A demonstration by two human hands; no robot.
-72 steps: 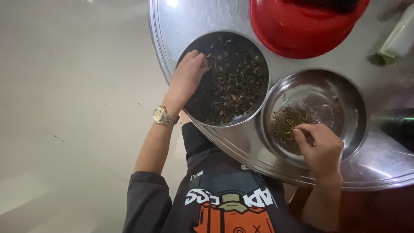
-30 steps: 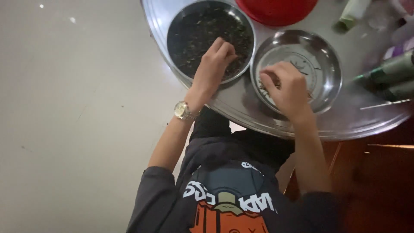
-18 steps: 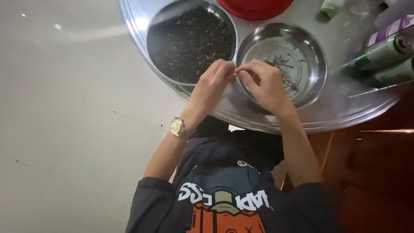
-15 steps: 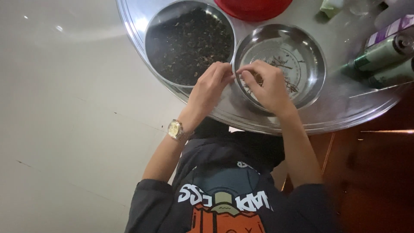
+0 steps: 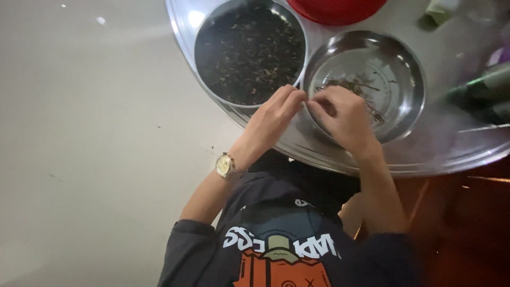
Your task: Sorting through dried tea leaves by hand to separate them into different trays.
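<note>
Left pan, upper centre: full of dark bits. Right pan: few stems only. Left hand, right hand: fingertips pinched together over a tiny piece, piece itself unclear. Sorting judged early.

Dim indoor light, glare on steel tray, blurred right edge

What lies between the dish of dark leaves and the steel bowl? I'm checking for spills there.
In the head view, the dish of dark leaves and steel bowl almost touch; only a bare strip of the silver tray shows there, nothing spilled.
</note>
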